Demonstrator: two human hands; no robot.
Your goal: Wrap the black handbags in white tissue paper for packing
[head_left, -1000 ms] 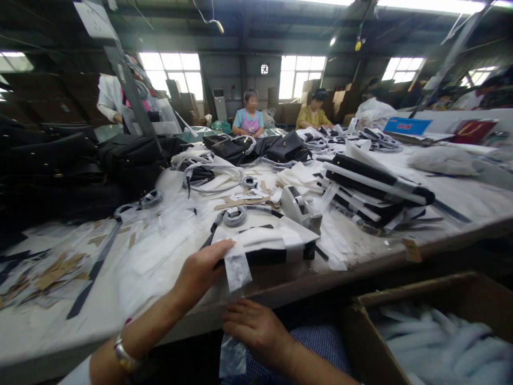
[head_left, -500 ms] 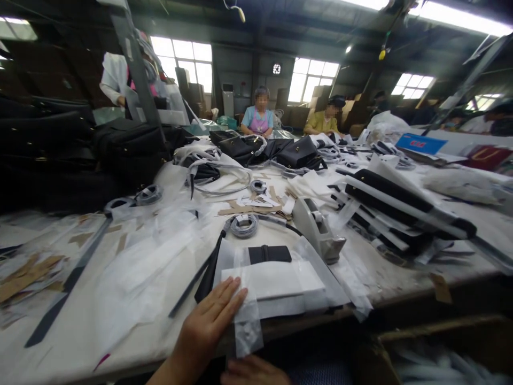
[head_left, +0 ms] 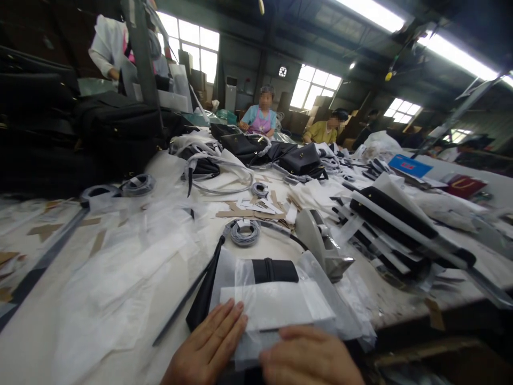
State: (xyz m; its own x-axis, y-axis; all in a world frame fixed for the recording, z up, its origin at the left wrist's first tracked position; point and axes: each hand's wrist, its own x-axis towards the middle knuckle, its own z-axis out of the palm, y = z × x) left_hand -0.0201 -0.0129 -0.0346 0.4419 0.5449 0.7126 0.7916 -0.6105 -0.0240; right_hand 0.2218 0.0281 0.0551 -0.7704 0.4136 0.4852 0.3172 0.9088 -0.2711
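Observation:
In front of me lies a black bag [head_left: 200, 299], partly covered by a white translucent wrapping sheet [head_left: 276, 305], with its black flap strap [head_left: 276, 270] showing. A clear plastic strip runs down the sheet's left part. My left hand [head_left: 212, 342] rests on the sheet's lower left, fingers stretched out and flat. My right hand [head_left: 308, 353] is over the sheet's near edge, fingers extended to the left and somewhat blurred; nothing shows in its grasp. Behind the bag sits a coiled, plastic-wrapped strap [head_left: 244, 233]. A grey tape dispenser [head_left: 316, 240] stands to its right.
White sheets [head_left: 120, 278] spread on the left. Stacked wrapped black pieces [head_left: 396, 224] lie on the right, black bags [head_left: 296, 159] farther back. A metal post [head_left: 144, 64] rises at left. Several people work beyond; the table's front edge [head_left: 404, 315] is near.
My right hand has come up from below the table edge onto the wrapped bag's front. The plastic strip that hung over the edge is now mostly behind my hands. The view has tilted slightly.

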